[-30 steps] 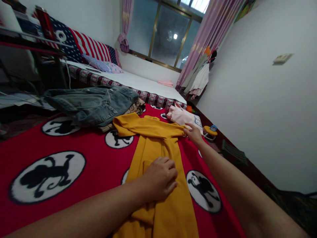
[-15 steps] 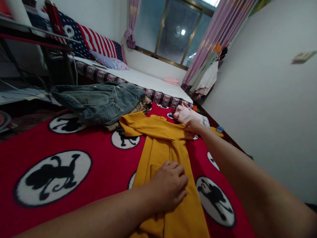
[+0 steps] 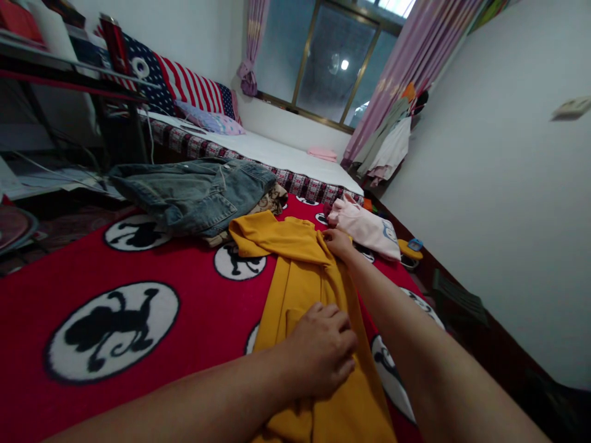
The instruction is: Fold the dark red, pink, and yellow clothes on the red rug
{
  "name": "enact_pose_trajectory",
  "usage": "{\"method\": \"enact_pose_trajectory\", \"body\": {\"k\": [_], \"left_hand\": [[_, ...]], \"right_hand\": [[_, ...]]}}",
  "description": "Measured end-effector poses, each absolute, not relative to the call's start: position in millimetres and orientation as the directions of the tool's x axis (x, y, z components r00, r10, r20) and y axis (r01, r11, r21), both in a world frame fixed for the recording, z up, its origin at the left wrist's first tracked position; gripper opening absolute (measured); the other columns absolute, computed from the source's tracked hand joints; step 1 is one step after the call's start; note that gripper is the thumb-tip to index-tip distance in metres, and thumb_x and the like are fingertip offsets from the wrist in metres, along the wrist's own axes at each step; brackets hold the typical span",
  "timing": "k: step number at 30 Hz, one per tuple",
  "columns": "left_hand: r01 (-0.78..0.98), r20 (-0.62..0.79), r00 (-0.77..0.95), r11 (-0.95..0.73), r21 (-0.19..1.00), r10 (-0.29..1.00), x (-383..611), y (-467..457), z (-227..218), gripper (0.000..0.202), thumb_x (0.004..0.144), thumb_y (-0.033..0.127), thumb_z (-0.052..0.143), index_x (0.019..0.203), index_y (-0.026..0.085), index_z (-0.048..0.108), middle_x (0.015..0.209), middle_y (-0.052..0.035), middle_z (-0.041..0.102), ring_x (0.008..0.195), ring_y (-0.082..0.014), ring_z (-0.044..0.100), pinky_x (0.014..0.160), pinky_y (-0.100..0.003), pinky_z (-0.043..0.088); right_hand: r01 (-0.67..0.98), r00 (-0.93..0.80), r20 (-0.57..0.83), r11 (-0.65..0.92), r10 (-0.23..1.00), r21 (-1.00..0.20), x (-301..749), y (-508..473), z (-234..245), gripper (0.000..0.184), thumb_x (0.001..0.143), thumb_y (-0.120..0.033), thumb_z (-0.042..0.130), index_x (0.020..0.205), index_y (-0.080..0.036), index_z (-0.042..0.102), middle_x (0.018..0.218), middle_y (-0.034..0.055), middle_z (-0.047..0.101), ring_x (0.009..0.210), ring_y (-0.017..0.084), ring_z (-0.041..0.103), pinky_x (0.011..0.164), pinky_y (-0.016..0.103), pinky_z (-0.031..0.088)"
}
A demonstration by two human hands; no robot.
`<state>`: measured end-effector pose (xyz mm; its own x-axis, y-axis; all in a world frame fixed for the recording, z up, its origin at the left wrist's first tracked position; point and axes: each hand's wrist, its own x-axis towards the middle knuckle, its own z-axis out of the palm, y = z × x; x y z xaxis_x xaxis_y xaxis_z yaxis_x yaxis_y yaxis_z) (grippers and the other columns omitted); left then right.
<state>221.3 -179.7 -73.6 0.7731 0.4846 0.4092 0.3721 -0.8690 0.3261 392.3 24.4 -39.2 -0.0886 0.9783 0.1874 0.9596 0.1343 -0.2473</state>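
A long-sleeved yellow dress (image 3: 300, 283) lies lengthwise on the red blanket, its collar at the far end. One sleeve (image 3: 252, 232) sticks out on the left, and the other is gathered inward on the right. My right hand (image 3: 338, 242) pinches the cloth near the right shoulder. Lower down, my left hand (image 3: 323, 351) rests on the body of the dress with its fingers curled into the cloth; the fingertips are partly hidden. A pink garment (image 3: 364, 227) with a printed picture lies just beyond my right hand.
Blue denim clothing (image 3: 198, 194) is heaped at the far left of the red blanket (image 3: 194, 326), over a patterned cloth. Behind stands a bed with a white top (image 3: 286, 151). A desk (image 3: 69, 77) is at the left; a wall (image 3: 484, 154) bounds the right.
My right hand has moved left, drawing the right sleeve inward over the dress. My left hand stays on the cloth. The view has shifted slightly.
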Motion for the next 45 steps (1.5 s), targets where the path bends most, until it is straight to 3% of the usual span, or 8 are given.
{"method": "enact_pose_trajectory", "body": {"k": [9,17,20,22,26,32,36,45], "left_hand": [[0.358,0.451,0.757,-0.878,0.319,0.472,222,-177,-75,0.016,0.082,0.036,0.061,0.084,0.020,0.061,0.096,-0.0039,0.060,0.092,-0.0209,0.052,0.077,-0.036,0.040],[0.244,0.484,0.718,-0.832,0.498,0.500,222,-169,-79,0.013,0.082,0.033,0.066,0.088,0.022,0.066,0.094,-0.0003,0.065,0.092,-0.0174,0.057,0.082,-0.031,0.044],[0.285,0.564,0.541,-0.768,0.574,0.623,206,-143,-68,0.014,0.086,0.023,0.060,0.098,0.020,0.065,0.105,-0.0021,0.064,0.100,-0.0153,0.058,0.092,-0.027,0.044],[0.493,0.633,0.283,-0.675,0.549,0.721,183,-119,-58,0.025,0.084,0.016,0.057,0.109,0.020,0.063,0.117,-0.0053,0.060,0.112,-0.0190,0.053,0.102,-0.031,0.040],[0.863,0.640,-0.088,-0.262,0.431,0.763,128,-72,-45,0.051,0.080,0.011,0.055,0.130,0.017,0.052,0.132,-0.0108,0.052,0.122,-0.0291,0.044,0.104,-0.041,0.036],[0.975,0.457,0.015,-0.114,0.190,0.889,100,-44,-49,0.045,0.082,0.015,0.058,0.127,0.012,0.056,0.111,-0.0148,0.062,0.111,-0.0329,0.049,0.093,-0.043,0.040],[0.961,0.382,0.074,-0.168,0.219,0.921,90,-33,-36,0.025,0.086,0.015,0.052,0.104,0.013,0.070,0.097,-0.0091,0.066,0.094,-0.0252,0.058,0.081,-0.034,0.041],[0.928,0.481,0.011,-0.188,0.321,0.877,67,-21,38,0.029,0.085,0.022,0.057,0.107,0.009,0.071,0.088,-0.0060,0.069,0.080,-0.0157,0.054,0.073,-0.025,0.041]], "right_hand": [[0.923,0.196,0.397,-0.032,0.897,-0.385,392,-14,-42,0.046,0.085,-0.016,0.038,0.125,-0.012,0.061,0.125,0.0121,0.064,0.115,0.022,0.059,0.099,0.032,0.042],[0.959,0.177,0.057,-0.159,0.983,-0.234,369,-36,-73,0.057,0.097,-0.046,0.027,0.145,-0.018,0.041,0.158,0.0083,0.025,0.147,0.027,0.016,0.115,0.055,0.014],[0.960,0.185,0.070,-0.165,0.980,-0.228,369,-37,-71,0.061,0.098,-0.050,0.023,0.147,-0.018,0.039,0.158,0.0082,0.026,0.147,0.026,0.016,0.116,0.053,0.014],[0.957,0.191,0.085,-0.166,0.978,-0.238,369,-39,-70,0.063,0.098,-0.052,0.020,0.146,-0.018,0.040,0.157,0.0083,0.027,0.147,0.026,0.017,0.116,0.053,0.014],[0.950,0.216,0.087,-0.189,0.972,-0.247,366,-42,-70,0.064,0.097,-0.054,0.019,0.145,-0.017,0.042,0.157,0.0073,0.027,0.147,0.025,0.018,0.115,0.055,0.016],[0.946,0.210,0.102,-0.175,0.972,-0.273,365,-44,-70,0.067,0.097,-0.057,0.019,0.145,-0.016,0.041,0.158,0.0076,0.026,0.147,0.026,0.016,0.116,0.054,0.015],[0.908,0.222,0.134,-0.155,0.966,-0.390,369,-45,-70,0.065,0.097,-0.056,0.020,0.144,-0.017,0.042,0.155,0.0090,0.032,0.146,0.025,0.021,0.116,0.054,0.013],[0.713,0.311,0.253,-0.049,0.916,-0.699,380,-40,-77,0.063,0.098,-0.054,0.016,0.143,-0.020,0.044,0.149,0.0099,0.043,0.140,0.026,0.034,0.115,0.051,0.015]]}}
